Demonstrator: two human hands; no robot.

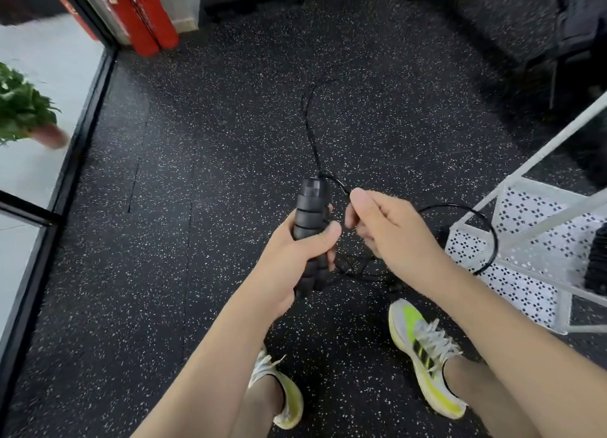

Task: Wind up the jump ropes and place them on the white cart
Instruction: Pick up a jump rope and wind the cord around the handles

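Observation:
My left hand [289, 257] grips the black ribbed handles [310, 214] of a jump rope, held upright in front of me. Its thin black cord [308, 122] leaves the top of the handles and trails away across the speckled floor. My right hand [391, 230] pinches the cord just right of the handles, and a loop [489, 227] of it arcs out to the right over the corner of the white cart [525, 234]. More cord hangs tangled below my hands. A black ribbed object [596, 266] lies on the cart's perforated shelf at the right edge.
The white cart's frame [558, 138] rises at the right. A glass wall with a black frame [82, 119] runs along the left, a potted plant [23, 109] behind it. Red pads [144, 13] lean at the back left. Dark gym equipment [558, 27] fills the back right. My feet stand below.

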